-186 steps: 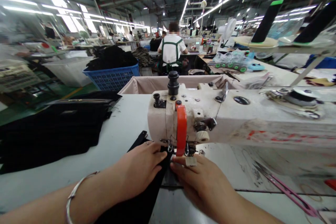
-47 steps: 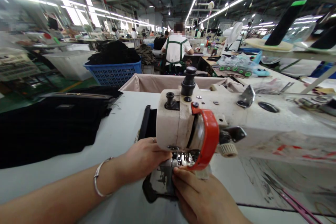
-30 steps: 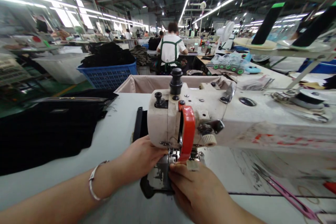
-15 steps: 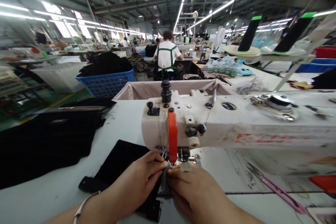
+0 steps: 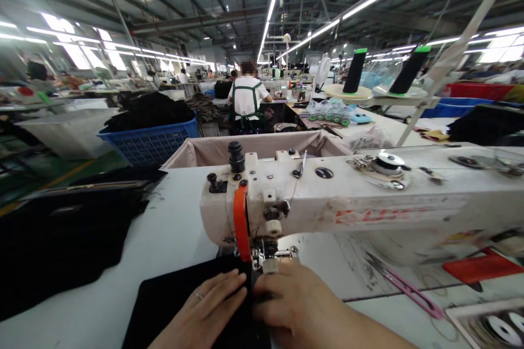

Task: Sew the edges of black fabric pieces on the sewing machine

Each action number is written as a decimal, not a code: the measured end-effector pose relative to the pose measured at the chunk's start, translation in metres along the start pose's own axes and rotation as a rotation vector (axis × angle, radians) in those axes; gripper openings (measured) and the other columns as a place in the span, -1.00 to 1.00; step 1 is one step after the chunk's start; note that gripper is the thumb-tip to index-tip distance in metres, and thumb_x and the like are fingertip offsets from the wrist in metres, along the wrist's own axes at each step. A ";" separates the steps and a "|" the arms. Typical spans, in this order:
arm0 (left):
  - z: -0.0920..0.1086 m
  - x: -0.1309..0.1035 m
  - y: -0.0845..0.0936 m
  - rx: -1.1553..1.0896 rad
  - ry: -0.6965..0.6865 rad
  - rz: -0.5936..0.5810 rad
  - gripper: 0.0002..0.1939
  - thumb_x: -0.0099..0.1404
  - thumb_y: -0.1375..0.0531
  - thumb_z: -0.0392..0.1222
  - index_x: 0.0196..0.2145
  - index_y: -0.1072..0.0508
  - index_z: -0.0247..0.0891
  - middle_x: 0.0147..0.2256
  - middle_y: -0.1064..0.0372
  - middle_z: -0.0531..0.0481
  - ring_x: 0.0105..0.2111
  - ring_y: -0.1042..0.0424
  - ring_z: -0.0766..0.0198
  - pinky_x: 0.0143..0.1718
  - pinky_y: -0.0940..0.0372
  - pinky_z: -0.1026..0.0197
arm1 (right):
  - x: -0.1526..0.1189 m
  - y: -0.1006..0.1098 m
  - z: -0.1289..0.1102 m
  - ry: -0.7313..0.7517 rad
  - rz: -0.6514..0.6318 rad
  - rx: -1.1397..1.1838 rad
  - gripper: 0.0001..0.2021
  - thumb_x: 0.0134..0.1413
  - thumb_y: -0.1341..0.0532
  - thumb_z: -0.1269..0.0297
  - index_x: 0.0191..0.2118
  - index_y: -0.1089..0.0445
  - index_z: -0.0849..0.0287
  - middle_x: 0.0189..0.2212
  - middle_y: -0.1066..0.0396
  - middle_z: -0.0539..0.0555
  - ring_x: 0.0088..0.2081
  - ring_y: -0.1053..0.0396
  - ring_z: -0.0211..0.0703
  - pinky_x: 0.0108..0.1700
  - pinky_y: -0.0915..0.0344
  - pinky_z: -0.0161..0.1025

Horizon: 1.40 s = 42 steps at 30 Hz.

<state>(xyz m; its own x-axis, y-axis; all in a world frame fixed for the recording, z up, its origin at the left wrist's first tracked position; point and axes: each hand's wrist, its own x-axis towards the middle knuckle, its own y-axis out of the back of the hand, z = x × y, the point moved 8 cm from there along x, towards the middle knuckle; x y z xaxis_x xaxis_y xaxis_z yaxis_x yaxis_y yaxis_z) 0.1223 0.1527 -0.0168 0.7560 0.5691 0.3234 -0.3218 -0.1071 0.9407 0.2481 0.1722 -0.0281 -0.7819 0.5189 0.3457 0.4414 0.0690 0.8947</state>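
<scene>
A white sewing machine (image 5: 319,196) with an orange guard (image 5: 242,223) stands over a pale worktop. Black fabric (image 5: 164,300) lies left of the needle area and runs up to it. My left hand (image 5: 213,305) rests flat on this fabric, fingers stretched forward, a ring on one finger. My right hand (image 5: 292,300) is just right of the needle area, its fingers bent and pressed together at the fabric's edge. What lies under those fingertips is hidden. The presser foot is partly hidden behind the guard and my right hand.
Pink-handled scissors (image 5: 413,292) and a red object (image 5: 483,267) lie to the right. A bobbin tray (image 5: 462,313) is at the lower right. More black fabric (image 5: 69,229) covers the left side. Behind are a blue basket (image 5: 153,142) and a seated person (image 5: 248,95).
The view has turned right. My left hand has left the needle area and moved down and left, opening out flat. The black fabric has swung round and lies flatter. My right hand stays near the needle.
</scene>
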 end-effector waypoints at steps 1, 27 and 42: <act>0.004 -0.001 -0.004 0.040 -0.029 -0.012 -0.41 0.26 -0.21 -0.16 0.21 -0.23 -0.28 0.14 -0.32 -0.17 0.12 -0.32 0.05 0.06 -0.36 0.11 | 0.000 -0.001 -0.001 -0.002 -0.005 0.002 -0.91 0.10 -0.24 0.33 -0.26 -0.47 0.05 -0.20 -0.46 -0.08 -0.21 -0.38 -0.23 -0.13 -0.27 -0.21; 0.009 0.013 -0.005 0.130 0.166 0.034 -0.46 0.07 -0.34 -0.26 0.04 -0.39 -0.31 -0.03 -0.46 -0.10 -0.08 -0.47 0.03 -0.07 -0.47 0.02 | -0.008 0.012 0.023 -0.273 0.093 0.193 -0.71 0.08 -0.11 0.56 -0.19 -0.47 0.09 -0.24 -0.46 0.06 -0.21 -0.37 -0.10 -0.18 -0.32 -0.21; -0.001 0.027 -0.001 -0.199 0.069 0.154 -0.67 0.17 -0.19 -0.38 -0.08 -0.49 -0.27 -0.17 -0.51 -0.05 -0.16 -0.47 0.21 -0.02 -0.41 0.20 | -0.004 -0.005 0.014 -0.125 0.078 0.134 -0.68 0.10 -0.16 0.51 -0.03 -0.40 0.10 -0.09 -0.48 0.03 -0.04 -0.38 -0.09 0.05 -0.27 -0.19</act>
<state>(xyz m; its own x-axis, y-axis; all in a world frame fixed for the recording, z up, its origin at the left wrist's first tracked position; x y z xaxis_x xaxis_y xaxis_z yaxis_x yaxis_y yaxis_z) 0.1424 0.1687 -0.0091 0.6510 0.6137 0.4468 -0.5408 -0.0382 0.8403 0.2553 0.1813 -0.0383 -0.6858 0.6282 0.3674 0.5598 0.1329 0.8179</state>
